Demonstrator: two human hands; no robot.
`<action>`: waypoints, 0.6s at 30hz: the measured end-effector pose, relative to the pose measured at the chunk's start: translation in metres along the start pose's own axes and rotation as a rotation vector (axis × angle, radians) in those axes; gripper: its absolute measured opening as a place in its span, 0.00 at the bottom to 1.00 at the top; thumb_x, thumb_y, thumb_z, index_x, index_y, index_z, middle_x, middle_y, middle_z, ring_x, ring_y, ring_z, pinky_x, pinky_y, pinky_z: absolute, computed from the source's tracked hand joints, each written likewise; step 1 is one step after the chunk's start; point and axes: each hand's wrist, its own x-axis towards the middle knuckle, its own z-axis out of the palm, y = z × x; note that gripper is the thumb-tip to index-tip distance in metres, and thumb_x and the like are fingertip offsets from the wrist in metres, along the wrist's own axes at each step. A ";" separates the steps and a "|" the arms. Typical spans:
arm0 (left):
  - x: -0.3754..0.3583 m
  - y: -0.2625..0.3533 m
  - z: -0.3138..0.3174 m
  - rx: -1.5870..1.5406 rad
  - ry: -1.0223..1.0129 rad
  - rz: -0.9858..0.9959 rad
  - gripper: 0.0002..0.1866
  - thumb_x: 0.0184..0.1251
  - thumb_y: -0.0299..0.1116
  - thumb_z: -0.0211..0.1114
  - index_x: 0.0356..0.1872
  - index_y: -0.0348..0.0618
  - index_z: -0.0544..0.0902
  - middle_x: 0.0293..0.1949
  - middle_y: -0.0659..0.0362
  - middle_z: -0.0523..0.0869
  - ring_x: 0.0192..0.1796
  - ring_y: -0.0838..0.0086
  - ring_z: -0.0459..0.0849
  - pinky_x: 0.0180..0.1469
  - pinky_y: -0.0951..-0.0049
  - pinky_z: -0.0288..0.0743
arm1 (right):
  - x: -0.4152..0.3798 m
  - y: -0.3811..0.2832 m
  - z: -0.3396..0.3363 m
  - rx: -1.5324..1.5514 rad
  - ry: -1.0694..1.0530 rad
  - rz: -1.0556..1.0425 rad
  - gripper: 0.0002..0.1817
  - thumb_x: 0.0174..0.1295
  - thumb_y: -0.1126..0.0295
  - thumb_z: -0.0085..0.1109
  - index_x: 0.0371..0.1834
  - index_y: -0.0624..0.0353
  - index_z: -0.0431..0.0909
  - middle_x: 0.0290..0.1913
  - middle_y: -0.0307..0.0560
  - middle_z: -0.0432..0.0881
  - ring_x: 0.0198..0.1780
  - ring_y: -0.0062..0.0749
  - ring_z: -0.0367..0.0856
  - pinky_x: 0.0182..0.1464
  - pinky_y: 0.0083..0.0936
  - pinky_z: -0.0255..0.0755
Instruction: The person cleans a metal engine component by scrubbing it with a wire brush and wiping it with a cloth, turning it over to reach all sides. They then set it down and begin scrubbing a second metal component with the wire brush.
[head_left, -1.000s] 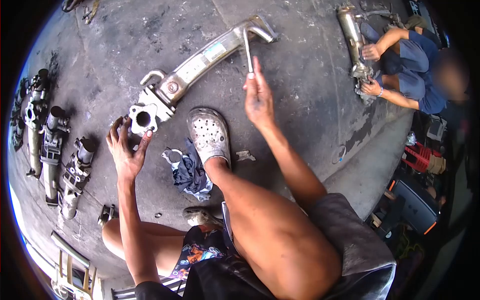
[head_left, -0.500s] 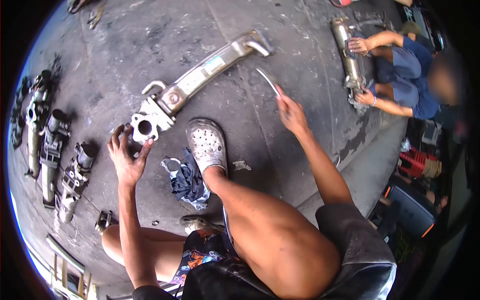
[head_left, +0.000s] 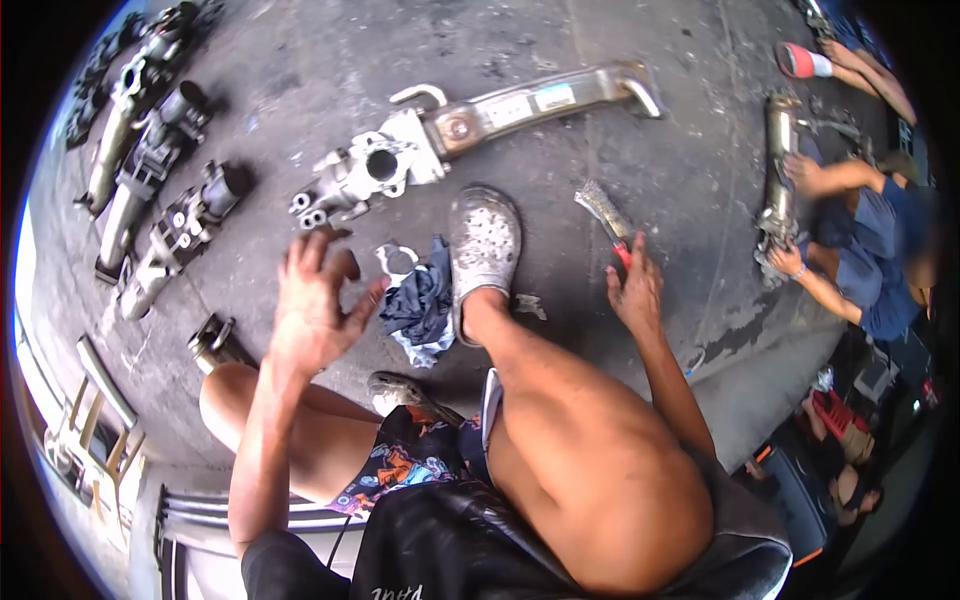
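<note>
My left hand (head_left: 318, 312) is spread wide beside the long silver metal assembly (head_left: 490, 118); my right hand (head_left: 641, 292) grips a red-handled wire brush (head_left: 603, 212).

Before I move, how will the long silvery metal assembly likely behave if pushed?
The long silvery metal assembly should be stiff, given its metal body. Its blocky flanged end is probably heavier, so a push may swing the slimmer end. Its flat sides should make rolling unlikely.

Several metal parts (head_left: 145, 172) lie on the floor (head_left: 695, 150) at far left. On the right, a person (head_left: 870, 240) in blue holds a metal cylinder (head_left: 781, 160); nearer is a dark case (head_left: 795, 505).
</note>
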 end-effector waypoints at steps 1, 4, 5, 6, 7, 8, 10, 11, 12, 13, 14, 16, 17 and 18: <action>-0.012 -0.004 0.006 0.046 -0.166 -0.055 0.25 0.67 0.51 0.72 0.48 0.35 0.83 0.66 0.44 0.75 0.70 0.45 0.70 0.71 0.44 0.65 | -0.007 -0.015 -0.007 -0.058 -0.066 0.110 0.44 0.66 0.62 0.64 0.83 0.62 0.55 0.67 0.72 0.74 0.68 0.69 0.72 0.69 0.58 0.66; -0.032 -0.006 0.046 0.083 -0.495 -0.247 0.38 0.69 0.54 0.70 0.69 0.35 0.74 0.72 0.36 0.70 0.73 0.35 0.67 0.73 0.41 0.67 | -0.017 -0.048 -0.008 0.090 0.034 -0.040 0.40 0.66 0.60 0.65 0.79 0.64 0.62 0.71 0.72 0.71 0.70 0.67 0.71 0.71 0.55 0.66; -0.032 0.004 0.060 0.104 -0.542 -0.281 0.43 0.68 0.55 0.70 0.75 0.37 0.67 0.74 0.34 0.66 0.74 0.33 0.66 0.73 0.41 0.68 | -0.020 -0.058 0.002 0.140 0.056 -0.041 0.36 0.67 0.59 0.65 0.76 0.64 0.68 0.69 0.71 0.72 0.71 0.65 0.71 0.72 0.53 0.66; -0.033 0.013 0.075 0.120 -0.598 -0.314 0.49 0.68 0.56 0.71 0.80 0.39 0.59 0.76 0.31 0.63 0.75 0.31 0.64 0.73 0.41 0.68 | -0.026 -0.068 0.009 0.261 0.033 -0.033 0.35 0.67 0.57 0.66 0.73 0.64 0.71 0.69 0.69 0.73 0.71 0.64 0.71 0.74 0.48 0.66; -0.032 0.014 0.095 0.031 -0.594 -0.349 0.56 0.60 0.60 0.75 0.81 0.40 0.57 0.78 0.28 0.58 0.77 0.31 0.63 0.75 0.45 0.67 | -0.029 -0.082 0.010 0.335 -0.036 0.006 0.33 0.67 0.58 0.66 0.72 0.63 0.72 0.68 0.67 0.75 0.70 0.61 0.72 0.73 0.46 0.67; -0.034 0.016 0.113 -0.068 -0.523 -0.362 0.56 0.58 0.60 0.76 0.80 0.40 0.58 0.78 0.29 0.58 0.75 0.31 0.66 0.74 0.46 0.69 | -0.032 -0.091 0.009 0.409 -0.108 0.041 0.32 0.67 0.58 0.66 0.70 0.63 0.74 0.67 0.65 0.77 0.69 0.58 0.74 0.72 0.44 0.68; -0.027 0.029 0.127 -0.107 -0.509 -0.463 0.57 0.56 0.59 0.79 0.81 0.44 0.58 0.76 0.29 0.61 0.73 0.32 0.70 0.72 0.47 0.71 | -0.046 -0.087 0.018 0.506 -0.316 -0.001 0.29 0.68 0.60 0.66 0.68 0.63 0.75 0.62 0.63 0.81 0.64 0.55 0.80 0.67 0.44 0.72; -0.030 0.028 0.136 -0.090 -0.473 -0.442 0.56 0.56 0.57 0.79 0.80 0.45 0.60 0.75 0.30 0.63 0.71 0.33 0.72 0.70 0.47 0.72 | -0.053 -0.086 0.021 0.554 -0.419 -0.029 0.27 0.68 0.61 0.65 0.67 0.63 0.76 0.59 0.63 0.83 0.61 0.53 0.82 0.65 0.44 0.74; -0.036 0.025 0.146 -0.072 -0.437 -0.426 0.54 0.56 0.56 0.79 0.79 0.46 0.61 0.74 0.30 0.65 0.70 0.34 0.74 0.69 0.47 0.73 | -0.062 -0.094 0.002 0.556 -0.447 -0.054 0.26 0.69 0.63 0.65 0.67 0.63 0.76 0.56 0.62 0.84 0.58 0.53 0.84 0.62 0.43 0.76; -0.039 0.021 0.154 -0.053 -0.399 -0.412 0.52 0.55 0.55 0.80 0.78 0.47 0.63 0.72 0.31 0.67 0.68 0.35 0.76 0.68 0.47 0.75 | -0.069 -0.106 -0.034 0.558 -0.475 -0.084 0.25 0.69 0.64 0.65 0.66 0.63 0.77 0.53 0.62 0.86 0.54 0.53 0.86 0.59 0.43 0.77; -0.038 0.014 0.158 -0.056 -0.420 -0.388 0.50 0.55 0.54 0.80 0.77 0.47 0.65 0.71 0.32 0.68 0.67 0.36 0.77 0.67 0.46 0.75 | -0.078 -0.104 -0.033 0.565 -0.537 -0.080 0.24 0.69 0.66 0.65 0.66 0.63 0.77 0.51 0.62 0.86 0.52 0.52 0.87 0.57 0.43 0.78; -0.036 -0.003 0.159 -0.062 -0.471 -0.340 0.46 0.56 0.52 0.80 0.74 0.49 0.70 0.68 0.33 0.72 0.64 0.37 0.78 0.64 0.46 0.76 | -0.104 -0.076 0.009 0.576 -0.694 -0.031 0.24 0.68 0.69 0.65 0.66 0.63 0.77 0.47 0.61 0.88 0.48 0.50 0.88 0.53 0.41 0.80; -0.038 -0.007 0.153 -0.064 -0.395 -0.285 0.39 0.57 0.49 0.79 0.69 0.48 0.75 0.63 0.36 0.76 0.62 0.39 0.80 0.62 0.46 0.77 | -0.114 -0.056 0.035 0.580 -0.788 0.015 0.24 0.68 0.71 0.65 0.66 0.63 0.77 0.46 0.60 0.88 0.46 0.49 0.89 0.51 0.40 0.80; -0.039 -0.011 0.146 -0.077 -0.386 -0.283 0.38 0.57 0.49 0.78 0.68 0.48 0.76 0.62 0.36 0.77 0.62 0.40 0.80 0.62 0.47 0.77 | -0.121 -0.047 0.041 0.621 -0.749 0.036 0.23 0.68 0.72 0.64 0.66 0.63 0.77 0.48 0.60 0.88 0.47 0.47 0.89 0.52 0.40 0.80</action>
